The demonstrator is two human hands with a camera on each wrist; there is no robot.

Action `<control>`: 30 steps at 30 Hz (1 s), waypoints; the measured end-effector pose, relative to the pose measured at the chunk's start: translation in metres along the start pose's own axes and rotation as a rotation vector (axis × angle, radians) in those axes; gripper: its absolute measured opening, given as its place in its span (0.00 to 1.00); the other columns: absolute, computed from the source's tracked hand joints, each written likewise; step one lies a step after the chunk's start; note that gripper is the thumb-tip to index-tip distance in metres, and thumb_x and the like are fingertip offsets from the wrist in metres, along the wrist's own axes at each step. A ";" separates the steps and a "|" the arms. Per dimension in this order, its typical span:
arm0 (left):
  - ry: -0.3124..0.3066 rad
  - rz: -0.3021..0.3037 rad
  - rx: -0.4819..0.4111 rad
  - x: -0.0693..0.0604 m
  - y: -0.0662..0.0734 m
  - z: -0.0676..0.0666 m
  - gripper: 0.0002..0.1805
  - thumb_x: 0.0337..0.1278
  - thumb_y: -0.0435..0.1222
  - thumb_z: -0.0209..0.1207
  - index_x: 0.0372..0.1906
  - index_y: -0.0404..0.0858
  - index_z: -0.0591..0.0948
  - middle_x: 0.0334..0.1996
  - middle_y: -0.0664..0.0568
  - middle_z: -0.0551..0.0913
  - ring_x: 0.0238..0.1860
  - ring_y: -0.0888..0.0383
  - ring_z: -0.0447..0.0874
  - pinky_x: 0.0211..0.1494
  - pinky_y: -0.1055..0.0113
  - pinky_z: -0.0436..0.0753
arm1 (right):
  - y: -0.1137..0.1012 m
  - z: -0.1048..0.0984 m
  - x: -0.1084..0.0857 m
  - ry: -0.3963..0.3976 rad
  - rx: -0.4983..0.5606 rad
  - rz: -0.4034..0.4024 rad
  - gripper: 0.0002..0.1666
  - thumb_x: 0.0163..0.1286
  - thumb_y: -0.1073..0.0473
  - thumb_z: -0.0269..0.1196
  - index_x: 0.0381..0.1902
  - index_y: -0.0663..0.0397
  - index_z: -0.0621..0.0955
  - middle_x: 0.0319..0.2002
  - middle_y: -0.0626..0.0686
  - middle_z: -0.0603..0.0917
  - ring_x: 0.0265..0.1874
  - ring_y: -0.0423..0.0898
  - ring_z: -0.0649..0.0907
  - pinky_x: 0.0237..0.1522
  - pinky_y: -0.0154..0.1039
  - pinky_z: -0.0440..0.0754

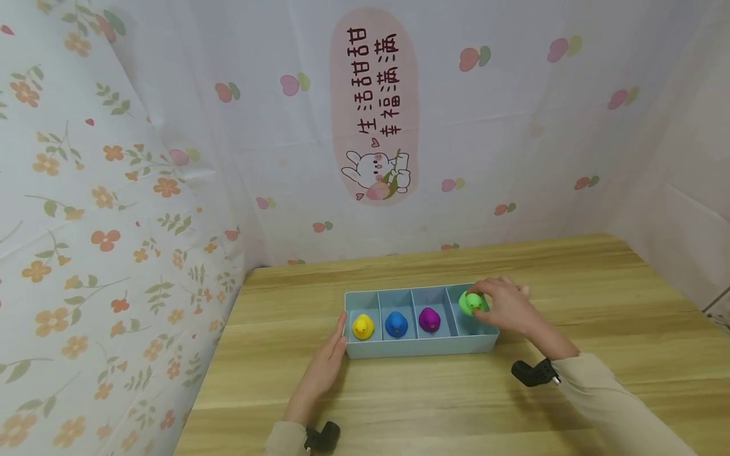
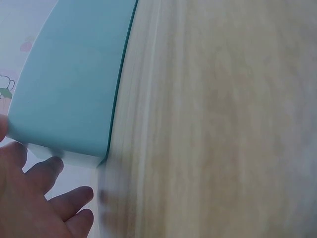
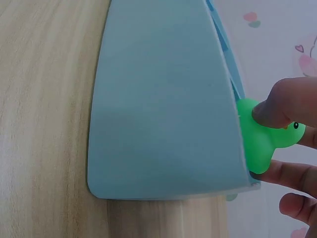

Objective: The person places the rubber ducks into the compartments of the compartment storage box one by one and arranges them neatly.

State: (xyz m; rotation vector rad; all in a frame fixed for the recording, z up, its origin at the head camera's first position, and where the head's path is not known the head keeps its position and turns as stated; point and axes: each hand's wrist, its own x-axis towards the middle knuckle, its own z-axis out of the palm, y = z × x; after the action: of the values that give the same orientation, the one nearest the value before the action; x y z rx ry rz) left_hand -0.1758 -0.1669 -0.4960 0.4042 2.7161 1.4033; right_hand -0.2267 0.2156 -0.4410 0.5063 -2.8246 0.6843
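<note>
A light-blue box [image 1: 422, 348] with several compartments in a row lies on the table. From left to right, single compartments hold a yellow rubber duck [image 1: 362, 327], a blue rubber duck [image 1: 396, 325] and a purple rubber duck [image 1: 429, 320]. Over the rightmost compartment, my right hand [image 1: 507, 306] pinches a green rubber duck [image 1: 471, 303] between thumb and fingers. In the right wrist view, the green duck [image 3: 260, 134] is partly behind the box's wall. My left hand [image 1: 322, 364] rests its fingers against the box's left end, and the left wrist view shows them touching that end.
The wooden table [image 1: 422, 405] extends around the box on all sides. Behind it hangs a white cloth [image 1: 485, 158] with fruit prints and a rabbit drawing. A flowered cloth [image 1: 114, 253] hangs at the left. Each wrist carries a black camera mount [image 1: 535, 373].
</note>
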 end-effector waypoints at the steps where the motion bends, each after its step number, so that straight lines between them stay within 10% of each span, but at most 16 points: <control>1: -0.001 -0.001 0.003 0.000 0.000 0.000 0.28 0.77 0.39 0.36 0.76 0.43 0.50 0.75 0.45 0.52 0.73 0.42 0.52 0.74 0.44 0.54 | 0.000 0.001 0.000 -0.003 -0.005 0.000 0.18 0.49 0.57 0.71 0.40 0.48 0.84 0.39 0.51 0.85 0.39 0.52 0.73 0.32 0.45 0.55; 30: -0.017 -0.009 0.011 -0.001 -0.003 -0.001 0.28 0.77 0.42 0.35 0.76 0.45 0.49 0.75 0.46 0.51 0.73 0.42 0.53 0.74 0.44 0.55 | 0.001 0.029 0.006 -0.109 -0.206 -0.019 0.16 0.45 0.57 0.73 0.35 0.47 0.83 0.28 0.43 0.84 0.32 0.48 0.68 0.33 0.51 0.55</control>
State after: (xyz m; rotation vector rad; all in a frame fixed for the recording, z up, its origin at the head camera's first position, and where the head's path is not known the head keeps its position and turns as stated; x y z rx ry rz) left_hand -0.1761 -0.1698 -0.4979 0.4019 2.7097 1.3768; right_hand -0.2361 0.2013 -0.4649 0.5478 -2.9431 0.3660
